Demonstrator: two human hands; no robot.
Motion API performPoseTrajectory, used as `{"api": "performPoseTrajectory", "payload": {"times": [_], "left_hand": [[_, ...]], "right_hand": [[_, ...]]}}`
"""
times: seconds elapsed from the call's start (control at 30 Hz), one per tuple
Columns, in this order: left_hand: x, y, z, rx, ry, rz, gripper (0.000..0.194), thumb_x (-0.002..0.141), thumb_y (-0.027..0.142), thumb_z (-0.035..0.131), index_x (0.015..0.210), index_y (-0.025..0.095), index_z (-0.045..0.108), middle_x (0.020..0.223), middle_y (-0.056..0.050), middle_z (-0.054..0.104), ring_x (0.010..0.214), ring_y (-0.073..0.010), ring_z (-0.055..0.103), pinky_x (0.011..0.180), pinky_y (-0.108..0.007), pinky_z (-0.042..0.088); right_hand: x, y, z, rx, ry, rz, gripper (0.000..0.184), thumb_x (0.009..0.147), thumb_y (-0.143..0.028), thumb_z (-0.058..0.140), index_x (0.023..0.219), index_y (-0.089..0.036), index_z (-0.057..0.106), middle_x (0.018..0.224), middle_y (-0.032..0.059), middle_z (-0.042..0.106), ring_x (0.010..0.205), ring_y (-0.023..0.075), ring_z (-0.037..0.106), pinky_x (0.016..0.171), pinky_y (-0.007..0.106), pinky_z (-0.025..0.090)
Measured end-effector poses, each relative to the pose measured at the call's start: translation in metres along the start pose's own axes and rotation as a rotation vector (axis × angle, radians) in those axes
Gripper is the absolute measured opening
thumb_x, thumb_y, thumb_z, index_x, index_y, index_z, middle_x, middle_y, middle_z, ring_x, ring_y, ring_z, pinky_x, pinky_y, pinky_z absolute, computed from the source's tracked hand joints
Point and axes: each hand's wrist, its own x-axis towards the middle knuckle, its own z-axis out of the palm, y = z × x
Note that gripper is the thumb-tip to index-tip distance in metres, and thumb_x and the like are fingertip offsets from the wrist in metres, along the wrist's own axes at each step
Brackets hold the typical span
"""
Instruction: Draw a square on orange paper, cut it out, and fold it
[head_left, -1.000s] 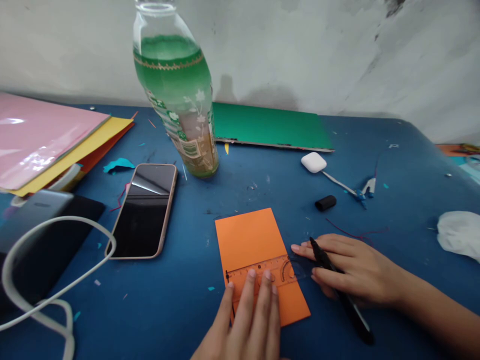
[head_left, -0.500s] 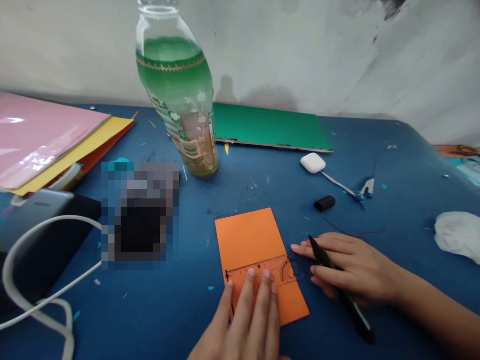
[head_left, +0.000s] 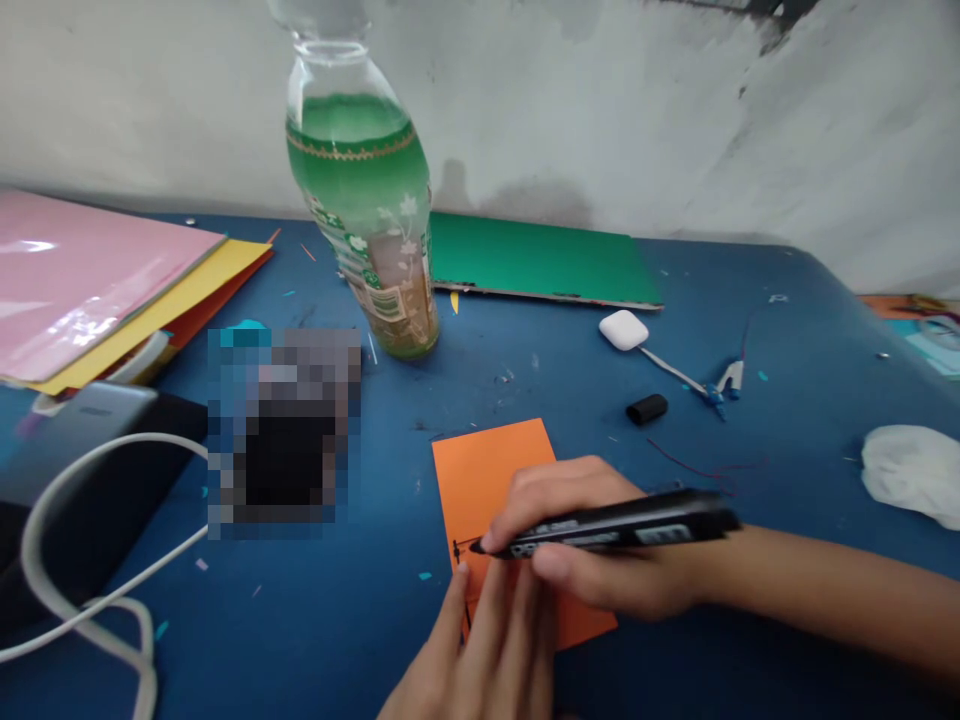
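A pale grey, unevenly surfaced wall (head_left: 585, 110) stands behind a blue tabletop (head_left: 360, 600), with a dark, damaged patch (head_left: 780, 28) high on its right side. Soft shadows fall on the wall just above the table's far edge, whose right corner is rounded.

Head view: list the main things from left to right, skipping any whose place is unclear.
Pink folder → green-tinted bottle → orange card → black cap → crumpled white thing.

Orange rectangular card (head_left: 480, 475), flat, partly beneath the left fingers (head_left: 491, 612); transparent ruler (head_left: 475, 578), mostly hidden under them; uncapped black marker (head_left: 616, 525), slanted, between the right fingers (head_left: 559, 492).
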Motion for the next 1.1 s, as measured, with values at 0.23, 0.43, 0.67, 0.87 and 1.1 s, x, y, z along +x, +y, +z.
{"api": "performPoseTrajectory", "payload": {"times": [0.23, 0.43, 0.67, 0.87, 1.1], "left_hand": [[0.004, -0.003, -0.004, -0.015, -0.01, 0.001, 0.043, 0.088, 0.049, 0.04, 0.106, 0.018, 0.063, 0.105, -0.003, 0.067, 0.097, -0.0222, 0.058, 0.082, -0.033, 0.04], [0.006, -0.004, -0.003, -0.033, 0.042, 0.013, 0.043, 0.089, 0.046, 0.037, 0.103, 0.015, 0.064, 0.1, -0.004, 0.068, 0.093, -0.0233, 0.059, 0.083, -0.034, 0.039], [0.005, -0.003, 0.0, -0.006, 0.083, 0.025, 0.047, 0.088, 0.048, 0.035, 0.101, 0.014, 0.065, 0.095, -0.004, 0.07, 0.09, -0.0241, 0.059, 0.081, -0.035, 0.04], [0.007, -0.004, -0.004, -0.003, 0.0, 0.018, 0.049, 0.089, 0.05, 0.036, 0.108, 0.014, 0.063, 0.109, -0.006, 0.066, 0.102, -0.024, 0.056, 0.083, -0.033, 0.04], [0.009, -0.007, -0.008, 0.039, -0.061, 0.052, 0.054, 0.088, 0.053, 0.034, 0.116, 0.013, 0.058, 0.117, -0.006, 0.061, 0.107, -0.0239, 0.055, 0.083, -0.031, 0.042]], "right_hand": [[0.015, 0.018, 0.012, -0.028, -0.057, 0.102, 0.019, 0.081, -0.019, 0.045, 0.084, -0.012, 0.063, 0.079, 0.0063, 0.068, 0.071, 0.012, 0.062, 0.068, 0.022, 0.049], [0.014, 0.018, 0.014, -0.032, -0.084, 0.094, 0.016, 0.08, -0.017, 0.046, 0.083, -0.015, 0.062, 0.079, 0.0041, 0.067, 0.071, 0.0107, 0.062, 0.069, 0.021, 0.049], [0.013, 0.018, 0.015, -0.064, -0.08, 0.075, 0.017, 0.08, -0.017, 0.047, 0.084, -0.013, 0.063, 0.077, 0.0044, 0.066, 0.07, 0.0098, 0.061, 0.068, 0.02, 0.049], [0.007, 0.018, 0.004, -0.11, -0.039, 0.116, 0.018, 0.079, -0.016, 0.047, 0.079, -0.01, 0.065, 0.073, 0.0067, 0.067, 0.067, 0.011, 0.061, 0.065, 0.021, 0.048], [-0.004, 0.02, -0.009, -0.142, -0.015, 0.126, 0.018, 0.078, -0.016, 0.046, 0.075, -0.012, 0.063, 0.07, 0.0063, 0.067, 0.062, 0.0118, 0.06, 0.061, 0.022, 0.048]]}}
